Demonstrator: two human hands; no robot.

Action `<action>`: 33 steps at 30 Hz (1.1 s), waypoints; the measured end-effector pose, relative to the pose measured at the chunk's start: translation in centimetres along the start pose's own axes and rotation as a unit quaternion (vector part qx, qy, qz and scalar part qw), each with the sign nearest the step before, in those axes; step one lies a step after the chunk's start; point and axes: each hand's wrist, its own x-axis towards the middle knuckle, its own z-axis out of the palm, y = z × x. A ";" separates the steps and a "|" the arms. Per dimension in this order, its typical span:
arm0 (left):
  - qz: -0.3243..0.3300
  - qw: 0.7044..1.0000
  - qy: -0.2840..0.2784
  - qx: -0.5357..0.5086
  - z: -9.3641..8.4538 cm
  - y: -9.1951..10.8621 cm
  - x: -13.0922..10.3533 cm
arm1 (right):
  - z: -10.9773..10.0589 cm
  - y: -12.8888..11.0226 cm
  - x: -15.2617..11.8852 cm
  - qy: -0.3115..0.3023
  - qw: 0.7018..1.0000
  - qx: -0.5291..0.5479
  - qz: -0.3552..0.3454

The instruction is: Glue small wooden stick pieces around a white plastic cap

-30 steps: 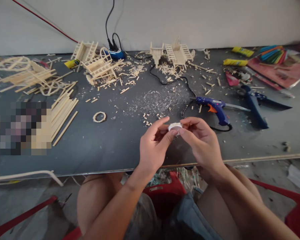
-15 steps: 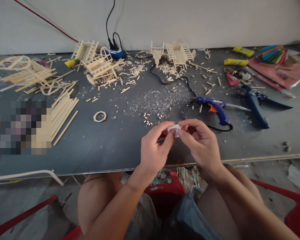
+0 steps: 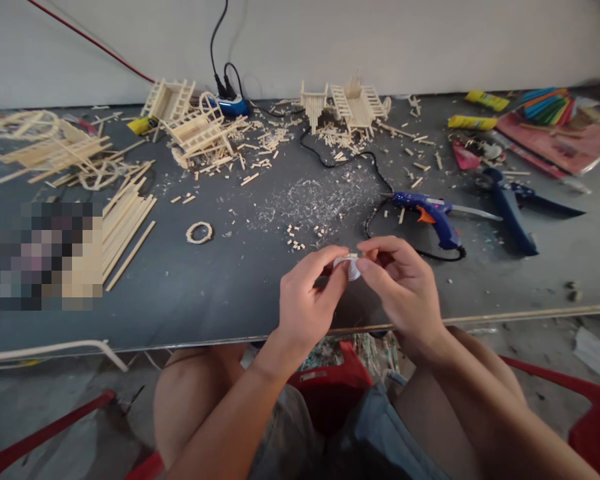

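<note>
Just over the table's front part, my left hand pinches a small white round piece between thumb and fingers. Bits of pale wood show along its top edge. My right hand is closed at the other side of the piece, thumb and index finger at its right edge; its other fingers are curled. What lies behind the fingertips is hidden. Several tiny cut stick pieces lie beyond my left hand. A blue glue gun with an orange trigger rests on its side beyond my right hand.
A small wooden ring and long sticks lie to the left. Stick-built models stand along the wall. Blue cutters lie at right, near yellow glue tubes. A black cord crosses the table.
The white round piece has turned a little between my fingers, so more of its face shows. My right fingertips have shifted slightly off its top. The things on the table stay put.
</note>
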 end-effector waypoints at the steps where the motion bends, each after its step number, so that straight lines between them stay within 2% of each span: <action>1: 0.001 1.000 0.000 0.005 0.0 0.0 0.0 | 0.0 0.0 0.0 -0.001 1.000 -0.004 0.000; 8: 0.023 0.999 0.015 0.035 0.0 0.1 -0.1 | 0.1 -0.1 0.0 -0.015 1.000 -0.012 -0.015; 17: 0.032 0.998 0.020 0.045 0.0 0.0 -0.2 | 0.1 -0.4 -0.3 -0.028 1.000 0.008 0.011; 24: 0.025 0.999 0.018 0.044 -0.1 0.2 -0.2 | 0.1 -0.5 -0.3 -0.021 1.000 -0.003 0.010; 33: 0.041 0.998 0.011 0.043 -0.1 0.2 -0.1 | 0.1 -0.5 -0.4 -0.004 0.998 0.036 0.042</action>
